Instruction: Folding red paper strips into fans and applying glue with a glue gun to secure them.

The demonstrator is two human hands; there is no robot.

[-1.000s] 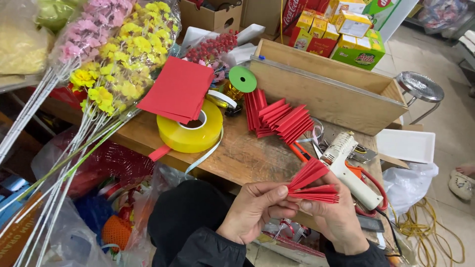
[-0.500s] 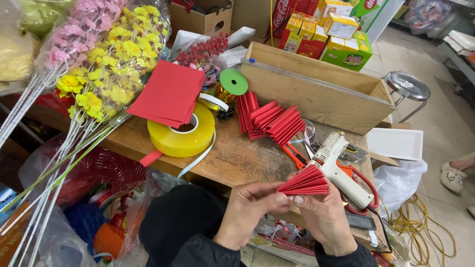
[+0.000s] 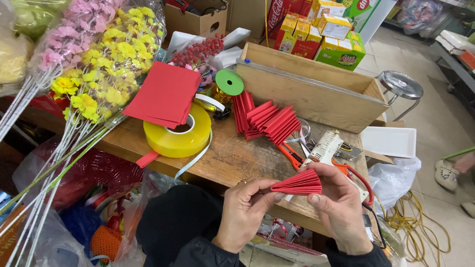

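A pleated red paper fan [image 3: 298,183] is pinched between both my hands, low in the view over the front edge of the wooden table [image 3: 237,153]. My left hand [image 3: 245,211] grips its narrow left tip. My right hand [image 3: 341,205] presses the wide right end flat with thumb and fingers. A white glue gun [image 3: 324,148] lies on the table just behind the fan, partly hidden by my right hand. Further back rests a pile of folded red paper fans [image 3: 267,118].
A big yellow tape roll [image 3: 175,133] carries a stack of red paper sheets [image 3: 163,96]. Orange-handled scissors [image 3: 289,153] lie by the glue gun. Wrapped artificial flowers [image 3: 94,64] lean at left. A wooden box [image 3: 316,94], white tray [image 3: 391,142] and metal stool [image 3: 401,85] stand at right.
The two spread halves of the red fan have been pressed together into one closed wedge. My right hand has slid over its wide end, and my view has shifted slightly.
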